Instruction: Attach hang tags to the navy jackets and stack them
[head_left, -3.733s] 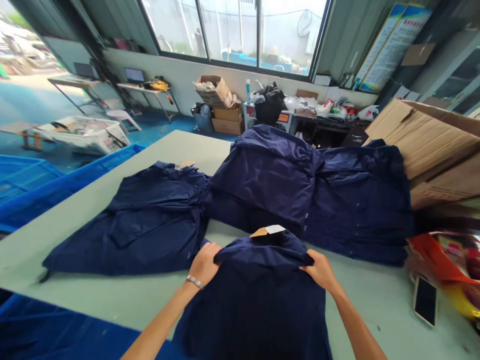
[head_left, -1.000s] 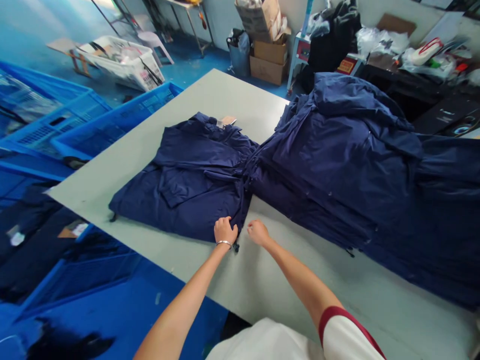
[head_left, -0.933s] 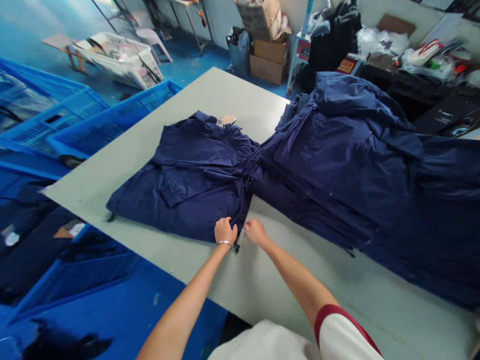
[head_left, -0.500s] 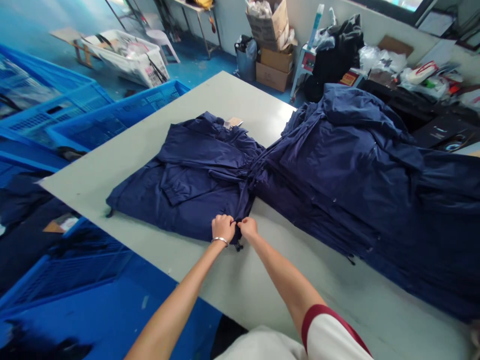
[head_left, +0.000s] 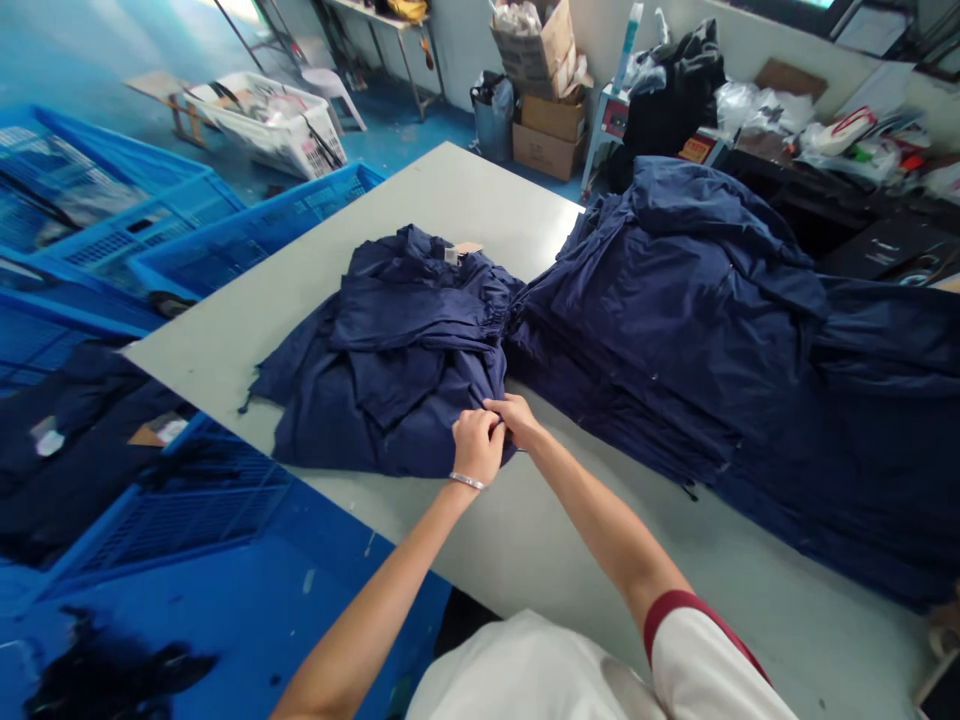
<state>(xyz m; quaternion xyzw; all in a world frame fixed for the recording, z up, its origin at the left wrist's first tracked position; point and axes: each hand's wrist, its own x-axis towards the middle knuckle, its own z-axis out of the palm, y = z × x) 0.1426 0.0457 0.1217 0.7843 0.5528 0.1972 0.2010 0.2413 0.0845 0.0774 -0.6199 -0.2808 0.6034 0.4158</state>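
Note:
A navy blue jacket lies bunched on the pale table, its sleeve folded across the front and a tag near its collar. At the jacket's near right corner, my left hand is closed on the edge of the cloth; a metal bracelet circles that wrist. Right beside it, nearly touching, my right hand pinches the same edge. The fingertips of both hands are partly hidden by each other and by the fabric. A large pile of navy jackets spreads over the table's right side, against the first jacket.
Blue plastic crates stand along the table's left edge, with dark garments heaped at the lower left. A white basket is farther back. Cardboard boxes and a cluttered bench line the far wall.
Both hands have shifted slightly right and away from me with the held edge. The jacket's lower part has drawn to the right and bunched, and its left corner has moved inward.

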